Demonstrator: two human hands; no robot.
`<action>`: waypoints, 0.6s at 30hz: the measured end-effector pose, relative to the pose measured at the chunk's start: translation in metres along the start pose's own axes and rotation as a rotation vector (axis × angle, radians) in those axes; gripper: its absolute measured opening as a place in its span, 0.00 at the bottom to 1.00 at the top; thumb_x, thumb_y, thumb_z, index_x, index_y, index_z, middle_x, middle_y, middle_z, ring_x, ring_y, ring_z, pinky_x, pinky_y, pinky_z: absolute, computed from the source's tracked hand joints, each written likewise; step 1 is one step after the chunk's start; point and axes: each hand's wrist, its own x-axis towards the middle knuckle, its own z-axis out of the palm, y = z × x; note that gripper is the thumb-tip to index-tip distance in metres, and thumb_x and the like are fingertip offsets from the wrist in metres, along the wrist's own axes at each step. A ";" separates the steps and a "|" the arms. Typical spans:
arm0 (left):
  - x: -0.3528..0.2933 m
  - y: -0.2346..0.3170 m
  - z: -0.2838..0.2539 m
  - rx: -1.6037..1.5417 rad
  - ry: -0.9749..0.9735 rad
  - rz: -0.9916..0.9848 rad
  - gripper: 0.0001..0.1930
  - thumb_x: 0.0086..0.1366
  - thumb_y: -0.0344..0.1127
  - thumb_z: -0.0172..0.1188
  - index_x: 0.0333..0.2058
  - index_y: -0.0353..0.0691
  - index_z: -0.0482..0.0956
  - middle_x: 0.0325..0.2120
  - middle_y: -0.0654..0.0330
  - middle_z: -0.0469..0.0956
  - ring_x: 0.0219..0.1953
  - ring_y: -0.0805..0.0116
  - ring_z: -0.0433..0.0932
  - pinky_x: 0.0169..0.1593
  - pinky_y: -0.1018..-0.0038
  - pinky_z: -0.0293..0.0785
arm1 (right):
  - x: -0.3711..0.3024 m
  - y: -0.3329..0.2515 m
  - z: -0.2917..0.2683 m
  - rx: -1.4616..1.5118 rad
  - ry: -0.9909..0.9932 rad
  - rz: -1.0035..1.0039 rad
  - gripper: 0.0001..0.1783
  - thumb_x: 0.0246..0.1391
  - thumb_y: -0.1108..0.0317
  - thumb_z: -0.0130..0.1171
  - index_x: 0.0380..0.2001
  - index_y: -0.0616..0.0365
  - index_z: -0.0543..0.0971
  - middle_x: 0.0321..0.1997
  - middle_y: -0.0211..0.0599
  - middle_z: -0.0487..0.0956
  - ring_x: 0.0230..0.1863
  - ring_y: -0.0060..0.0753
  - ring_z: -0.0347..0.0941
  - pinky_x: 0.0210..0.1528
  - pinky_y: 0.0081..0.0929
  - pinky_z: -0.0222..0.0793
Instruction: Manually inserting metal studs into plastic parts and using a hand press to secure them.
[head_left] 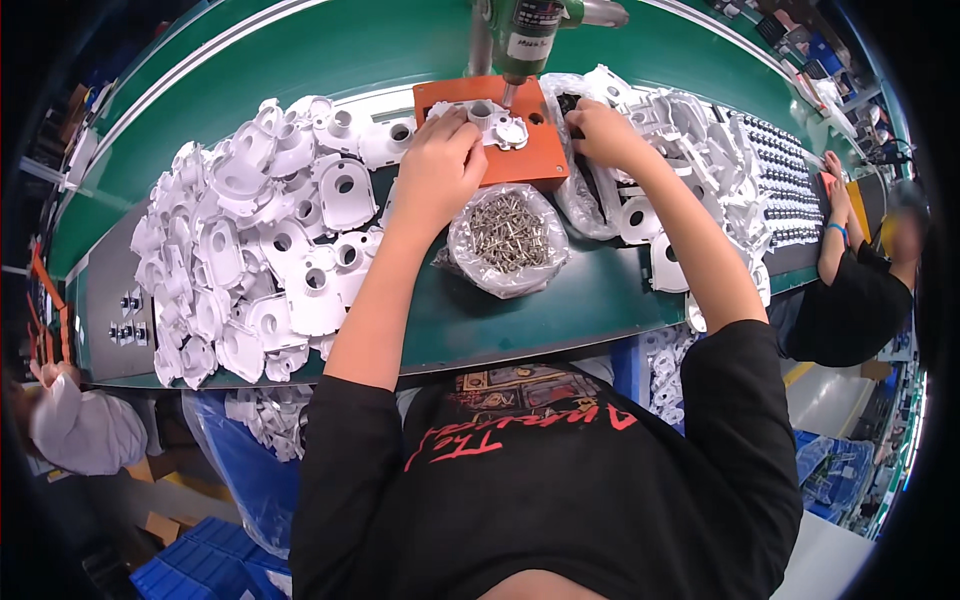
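Observation:
A white plastic housing (481, 112) sits on the orange fixture block (540, 160), under the tip of a green powered screwdriver (524, 40). My left hand (440, 165) holds the housing at its left side, fingers bent over its edge. My right hand (603, 135) is at the mouth of a clear plastic bag (578, 200) with small black parts in it, just right of the block. Its fingers are pinched together, and what is between them is hidden. In front of the block stands a bag-lined bowl (470, 268) full of metal screws (508, 232).
Heaps of white housings lie left (240, 235) and right (690, 140) on the green bench (430, 325). Farther right are rows of black-and-white parts (785, 180). Other people work at the right (845, 280) and left (90, 425). Blue bins (245, 480) stand below the bench.

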 end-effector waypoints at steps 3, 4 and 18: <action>-0.001 0.000 0.000 -0.001 0.000 -0.013 0.05 0.53 0.28 0.56 0.29 0.34 0.74 0.35 0.51 0.77 0.41 0.50 0.75 0.44 0.60 0.73 | 0.003 -0.001 -0.006 0.165 0.119 0.067 0.15 0.43 0.70 0.62 0.38 0.59 0.78 0.42 0.43 0.72 0.45 0.47 0.70 0.47 0.36 0.68; -0.002 0.000 -0.001 0.005 0.007 -0.015 0.05 0.53 0.28 0.56 0.29 0.34 0.74 0.36 0.51 0.77 0.41 0.50 0.75 0.44 0.60 0.73 | 0.003 -0.003 -0.010 0.252 0.220 0.094 0.14 0.43 0.71 0.62 0.37 0.59 0.78 0.42 0.44 0.72 0.45 0.47 0.71 0.47 0.35 0.68; -0.003 -0.005 0.003 -0.008 0.002 -0.044 0.07 0.52 0.29 0.57 0.29 0.33 0.76 0.40 0.48 0.77 0.44 0.49 0.76 0.48 0.60 0.72 | 0.022 -0.059 -0.028 1.040 0.211 0.065 0.10 0.52 0.70 0.58 0.34 0.67 0.78 0.34 0.34 0.80 0.36 0.20 0.74 0.42 0.19 0.69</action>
